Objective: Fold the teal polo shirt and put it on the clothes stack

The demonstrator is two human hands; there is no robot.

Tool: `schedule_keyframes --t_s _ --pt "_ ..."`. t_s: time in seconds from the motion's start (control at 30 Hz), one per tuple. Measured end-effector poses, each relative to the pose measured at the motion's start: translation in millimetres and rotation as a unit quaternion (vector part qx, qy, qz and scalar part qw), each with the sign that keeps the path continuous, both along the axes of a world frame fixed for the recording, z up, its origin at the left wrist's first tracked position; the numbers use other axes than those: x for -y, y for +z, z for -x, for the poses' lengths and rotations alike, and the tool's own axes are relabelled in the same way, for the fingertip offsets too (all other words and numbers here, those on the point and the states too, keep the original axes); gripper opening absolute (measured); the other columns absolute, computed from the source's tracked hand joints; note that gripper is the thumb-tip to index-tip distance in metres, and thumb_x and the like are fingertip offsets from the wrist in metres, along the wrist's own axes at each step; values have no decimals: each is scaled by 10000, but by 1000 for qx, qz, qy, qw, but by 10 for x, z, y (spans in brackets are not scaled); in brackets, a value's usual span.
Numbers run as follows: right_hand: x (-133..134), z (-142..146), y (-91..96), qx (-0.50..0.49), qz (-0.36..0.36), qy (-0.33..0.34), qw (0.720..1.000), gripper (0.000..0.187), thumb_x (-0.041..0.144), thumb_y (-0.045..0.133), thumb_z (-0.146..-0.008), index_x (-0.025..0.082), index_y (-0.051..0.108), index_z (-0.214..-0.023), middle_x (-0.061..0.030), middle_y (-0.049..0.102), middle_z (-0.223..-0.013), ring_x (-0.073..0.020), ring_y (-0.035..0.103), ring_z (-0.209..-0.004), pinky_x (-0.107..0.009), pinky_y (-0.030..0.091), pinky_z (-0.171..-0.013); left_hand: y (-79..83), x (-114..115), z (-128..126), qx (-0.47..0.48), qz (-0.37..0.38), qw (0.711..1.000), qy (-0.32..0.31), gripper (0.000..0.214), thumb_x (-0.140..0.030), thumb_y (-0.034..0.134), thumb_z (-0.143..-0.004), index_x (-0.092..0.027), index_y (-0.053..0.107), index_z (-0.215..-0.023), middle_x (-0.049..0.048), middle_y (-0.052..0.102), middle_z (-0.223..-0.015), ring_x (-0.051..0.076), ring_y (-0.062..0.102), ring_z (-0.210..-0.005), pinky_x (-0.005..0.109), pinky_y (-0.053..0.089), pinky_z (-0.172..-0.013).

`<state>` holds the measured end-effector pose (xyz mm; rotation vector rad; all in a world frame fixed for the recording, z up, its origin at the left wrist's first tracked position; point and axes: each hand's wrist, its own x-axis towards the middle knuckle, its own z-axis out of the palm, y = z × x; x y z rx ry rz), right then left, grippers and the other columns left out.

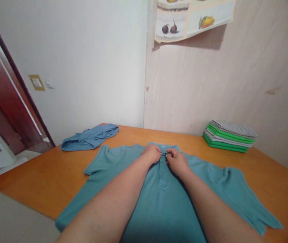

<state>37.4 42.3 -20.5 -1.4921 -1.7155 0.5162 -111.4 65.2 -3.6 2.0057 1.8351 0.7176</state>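
A teal short-sleeved polo shirt (pixel 164 202) lies spread face up, its collar toward the wall and its sleeves out to both sides. At the top of the buttoned placket, just below the collar, my left hand (pixel 153 154) is closed on the shirt from the left. Opposite it, my right hand (pixel 176 161) pinches the placket edge with thumb and fingers. The two hands are a small gap apart. Several buttons show on the placket below them. My fingertips partly hide the collar front.
The shirt rests on an orange-brown wooden table (pixel 40 184). A crumpled blue garment (pixel 90 137) lies at the back left. At the back right stands a stack of folded green and grey cloths (pixel 229 136). Behind the table is a wall with a hanging fruit poster (pixel 194 20).
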Motion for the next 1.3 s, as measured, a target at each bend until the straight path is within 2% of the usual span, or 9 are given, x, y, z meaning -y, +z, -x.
schedule_keyframes --t_s 0.1,0.37,0.6,0.87,1.03,1.13,1.3 --pt "-9 6 -2 9 -3 -2 1000 290 186 511 -864 167 681 -1098 -4 690 -653 -162 673 -671 -252 450 -640 -3 1 -29 2 -4 1000 -2 124 -180 665 -728 -239 751 -794 4 720 -774 168 628 -711 246 452 -657" --pt "-20 10 -22 15 -27 5 1000 287 204 500 -852 182 686 -1069 -13 696 -681 -176 672 -671 -271 463 -638 -26 32 -16 27 -28 999 -27 105 -153 625 -749 -217 709 -757 2 691 -740 167 603 -683 259 445 -671" --pt "3 4 -29 -53 -15 11 998 231 274 512 -837 188 664 -988 18 649 -605 -162 637 -571 -260 445 -569 -22 9 28 65 -51 993 -84 112 -118 578 -779 -178 671 -763 -20 662 -722 129 580 -688 205 394 -596" --pt "13 -2 -36 -122 -8 16 992 210 375 541 -815 203 601 -919 44 590 -551 -171 619 -526 -260 429 -514 25 45 22 91 -59 984 -143 121 -90 560 -770 -164 648 -736 -34 606 -666 118 546 -644 205 370 -573" --pt "56 0 28 -117 -19 -14 993 186 402 577 -796 221 533 -779 33 585 -514 -161 569 -480 -256 396 -489 41 64 9 103 -63 982 -144 140 -70 553 -774 -165 655 -768 -34 604 -682 117 540 -652 206 382 -598" --pt "59 -21 56 -96 -16 -1 995 216 412 565 -808 211 577 -732 15 605 -533 -154 557 -499 -257 396 -511 43 68 4 112 -61 982 -140 147 -65 548 -778 -166 655 -775 -31 611 -690 121 549 -665 208 392 -605" --pt "48 -48 50 -112 1 19 994 251 430 580 -797 190 645 -763 9 616 -565 -148 539 -514 -257 395 -511 46 60 -2 135 -53 981 -126 135 -64 560 -768 -166 647 -751 -30 607 -677 122 547 -667 210 394 -604"
